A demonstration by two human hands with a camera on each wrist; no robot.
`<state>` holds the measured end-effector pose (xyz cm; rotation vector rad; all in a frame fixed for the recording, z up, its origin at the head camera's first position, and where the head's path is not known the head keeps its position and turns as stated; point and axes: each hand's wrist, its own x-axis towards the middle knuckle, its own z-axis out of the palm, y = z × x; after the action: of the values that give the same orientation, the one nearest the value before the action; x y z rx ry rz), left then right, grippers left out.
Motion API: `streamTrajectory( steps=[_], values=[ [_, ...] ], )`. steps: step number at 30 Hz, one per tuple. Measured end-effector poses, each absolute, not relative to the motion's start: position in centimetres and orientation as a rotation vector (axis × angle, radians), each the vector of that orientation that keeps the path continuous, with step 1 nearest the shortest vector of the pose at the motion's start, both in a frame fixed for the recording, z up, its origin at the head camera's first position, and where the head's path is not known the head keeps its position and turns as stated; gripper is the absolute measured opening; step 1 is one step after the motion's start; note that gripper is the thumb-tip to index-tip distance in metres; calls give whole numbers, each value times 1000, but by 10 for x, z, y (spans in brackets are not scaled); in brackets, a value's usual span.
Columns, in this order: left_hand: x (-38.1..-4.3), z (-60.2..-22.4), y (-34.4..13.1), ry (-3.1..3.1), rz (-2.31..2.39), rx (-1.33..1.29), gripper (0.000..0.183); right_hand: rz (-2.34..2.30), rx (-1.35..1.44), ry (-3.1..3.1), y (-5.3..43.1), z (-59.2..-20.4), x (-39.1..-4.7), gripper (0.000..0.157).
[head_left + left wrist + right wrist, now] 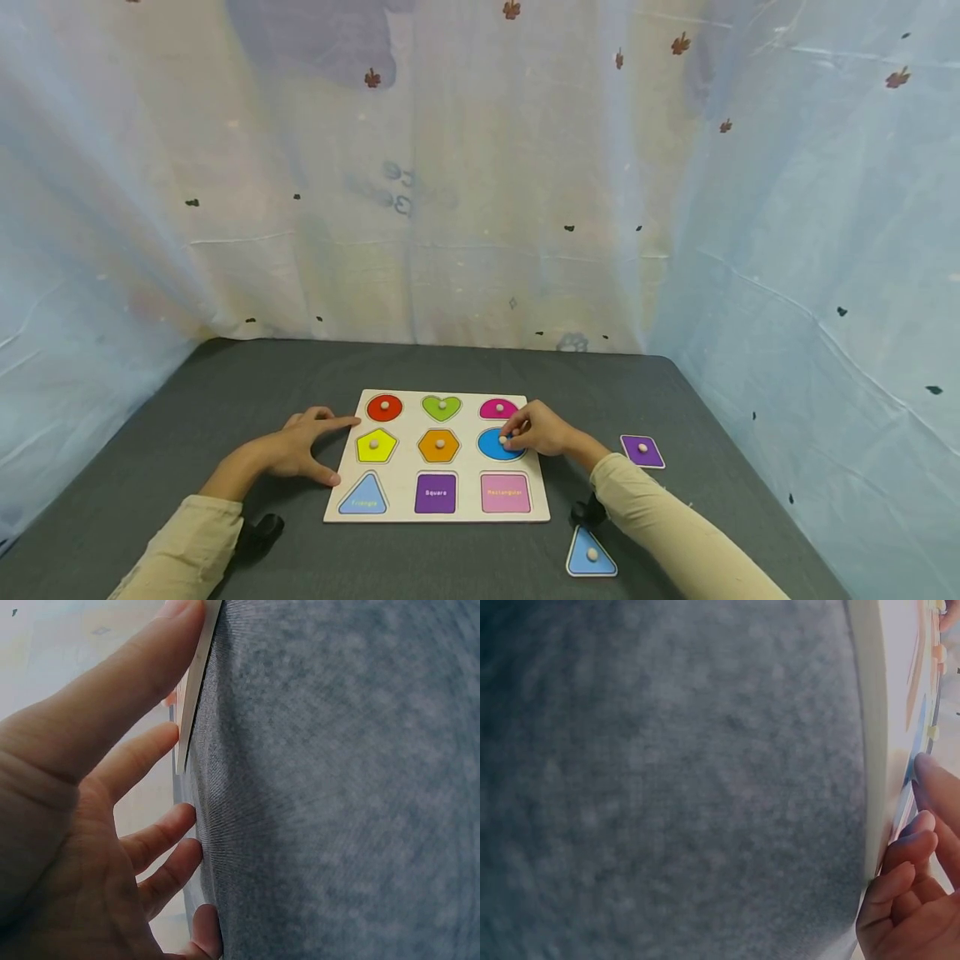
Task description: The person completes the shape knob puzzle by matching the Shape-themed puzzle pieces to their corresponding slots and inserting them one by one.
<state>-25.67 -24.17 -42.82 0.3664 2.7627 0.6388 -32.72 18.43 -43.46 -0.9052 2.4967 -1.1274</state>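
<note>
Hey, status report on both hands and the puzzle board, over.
Left hand touching left edge of puzzle board. Right hand pinching blue oval by its knob. Purple square piece, blue triangle piece off to right, not blocking.

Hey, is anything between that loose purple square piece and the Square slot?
Yes: in the head view, the right forearm crosses the straight line from the purple square piece to the Square slot, with the right hand at the blue oval piece.
</note>
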Motion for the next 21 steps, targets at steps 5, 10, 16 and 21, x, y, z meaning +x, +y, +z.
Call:
streamTrajectory(
  steps=[5, 10, 16, 21],
  values=[
    [-256, -431, -241, 2760, 647, 358, 101, -1132, -896, 2471, 185, -434, -326, 16],
    [-255, -430, -240, 2762, 644, 356, 100, -1120, -893, 2497, 188, -430, -324, 22],
    [-256, -427, -239, 2767, 633, 355, 98, -1145, -871, 2541, 195, -429, -324, 27],
    [-256, -427, -240, 2768, 628, 343, 99, -1125, -823, 2557, 201, -421, -319, 30]
  ],
)
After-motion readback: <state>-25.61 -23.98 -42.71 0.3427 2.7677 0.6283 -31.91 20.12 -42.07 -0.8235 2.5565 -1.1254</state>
